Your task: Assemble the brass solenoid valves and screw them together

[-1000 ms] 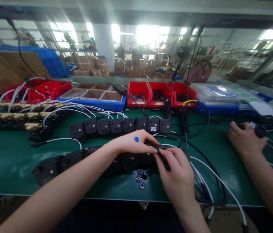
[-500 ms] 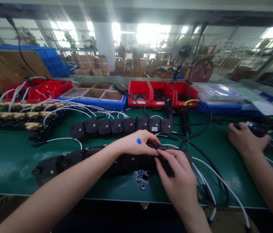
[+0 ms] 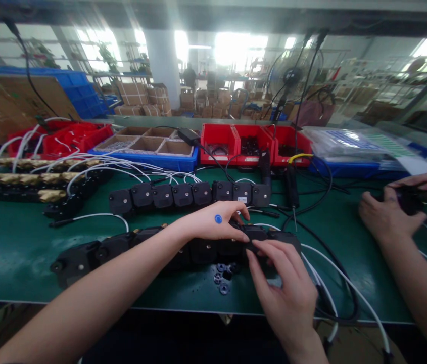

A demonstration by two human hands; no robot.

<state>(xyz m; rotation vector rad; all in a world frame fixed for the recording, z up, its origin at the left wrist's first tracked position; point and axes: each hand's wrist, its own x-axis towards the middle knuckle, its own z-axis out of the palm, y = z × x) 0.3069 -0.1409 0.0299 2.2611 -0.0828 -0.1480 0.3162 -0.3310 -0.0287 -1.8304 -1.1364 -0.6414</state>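
A row of joined black box-shaped units lies along the front of the green bench. My left hand, with a blue round sticker on its back, straddles the row's right part; its thumb rests on top, its fingers curl over the far side. My right hand is close beside it, thumb and forefinger nearly together at the upper front edge of a black unit. Anything small between those fingertips is hidden. Several small dark toothed discs lie on the bench in front of the row.
Behind stands a second row of black units. A black electric screwdriver hangs to its right. Red bins and a blue divided tray line the back. White cables cross the right side, near a co-worker's hand.
My right hand has shifted slightly right, away from my left thumb. The fingers of my left hand have lifted and spread a little. A co-worker's second hand has come in at the right.
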